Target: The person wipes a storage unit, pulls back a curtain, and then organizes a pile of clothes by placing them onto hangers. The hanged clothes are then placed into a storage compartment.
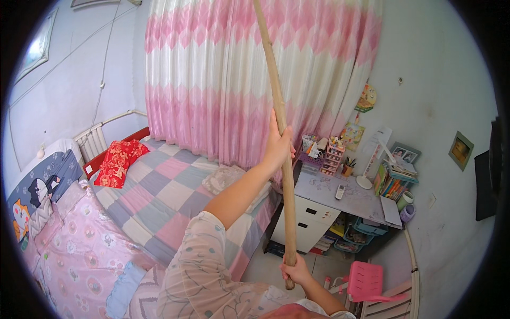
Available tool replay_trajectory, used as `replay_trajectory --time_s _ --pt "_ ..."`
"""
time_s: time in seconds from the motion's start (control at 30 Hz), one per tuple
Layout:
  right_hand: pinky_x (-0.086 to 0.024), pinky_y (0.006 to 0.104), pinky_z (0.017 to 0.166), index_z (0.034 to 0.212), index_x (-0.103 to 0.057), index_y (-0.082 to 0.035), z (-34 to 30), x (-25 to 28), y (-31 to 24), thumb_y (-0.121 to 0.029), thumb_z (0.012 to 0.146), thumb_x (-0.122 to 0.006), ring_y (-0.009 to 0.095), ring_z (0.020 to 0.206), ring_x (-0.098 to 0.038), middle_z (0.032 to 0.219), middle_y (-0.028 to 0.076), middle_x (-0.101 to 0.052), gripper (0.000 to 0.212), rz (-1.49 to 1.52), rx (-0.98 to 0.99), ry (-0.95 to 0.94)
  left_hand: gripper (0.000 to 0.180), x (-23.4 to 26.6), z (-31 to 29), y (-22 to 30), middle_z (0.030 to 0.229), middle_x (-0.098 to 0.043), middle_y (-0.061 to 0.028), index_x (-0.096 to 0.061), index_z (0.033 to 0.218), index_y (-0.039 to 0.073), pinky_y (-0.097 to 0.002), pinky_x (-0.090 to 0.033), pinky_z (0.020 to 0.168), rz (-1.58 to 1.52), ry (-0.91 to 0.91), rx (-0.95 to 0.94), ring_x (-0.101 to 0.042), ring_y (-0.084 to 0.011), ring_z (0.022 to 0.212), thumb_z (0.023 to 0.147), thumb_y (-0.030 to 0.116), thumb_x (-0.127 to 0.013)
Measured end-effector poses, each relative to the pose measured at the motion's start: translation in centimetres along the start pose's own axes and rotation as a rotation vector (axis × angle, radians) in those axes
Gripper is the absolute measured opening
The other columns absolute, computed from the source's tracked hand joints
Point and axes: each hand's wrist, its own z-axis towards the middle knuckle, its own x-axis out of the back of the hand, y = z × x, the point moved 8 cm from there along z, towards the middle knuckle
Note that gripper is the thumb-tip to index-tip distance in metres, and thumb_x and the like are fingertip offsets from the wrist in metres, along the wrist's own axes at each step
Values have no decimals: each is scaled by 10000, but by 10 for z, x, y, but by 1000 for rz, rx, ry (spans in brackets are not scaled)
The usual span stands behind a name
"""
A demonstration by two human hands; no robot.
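**Holding a long wooden stick (288, 202) up before the pink-and-white curtain (196, 69)**

Left hand (279, 146) is wrapped round it partway up, right hand (298, 270) grips near the bottom. Raising it looks done, I'd say. Top end's out of view, so can't tell what's left up there.

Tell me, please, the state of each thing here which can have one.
Left hand: closed around the stick.
Right hand: closed near the stick's lower end.
Stick: raised, slightly tilted, top end out of view.
Curtain: drawn closed.
White drawers: shut.
Red pillow: lying on the bed.
Desk lamp: standing; lit or not, I cannot tell.
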Motion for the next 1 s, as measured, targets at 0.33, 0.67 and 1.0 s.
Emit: replay_trajectory --time_s 0.33,0.67,1.0 --pt "-412 275 393 885 -428 -51 14 5 -22 31 783 -607 132 409 -482 601 45 -493 222 -14 6 15 712 0 30 4 798 -477 -85 40 1434 252 -276 -424 365 -4 -14 -51 -456 -141 441 913 131 -430" --pt "-395 268 390 870 -427 -52 20 5 -35 14 792 -607 120 406 -467 565 33 -474 208 29 13 12 717 -12 51 1 808 -507 -101 52 1435 227 -291 -446 375 117 -26 -50 -487 -158 449 909 136 -427" --pt "-374 262 372 869 -423 -53 58 -15 -109 10 796 -586 121 401 -459 567 34 -481 189 47 112 23 706 -18 116 42 800 -451 -77 47 1435 241 -307 -452 415 194 -33 -91 -477 -167 502 919 180 -430"
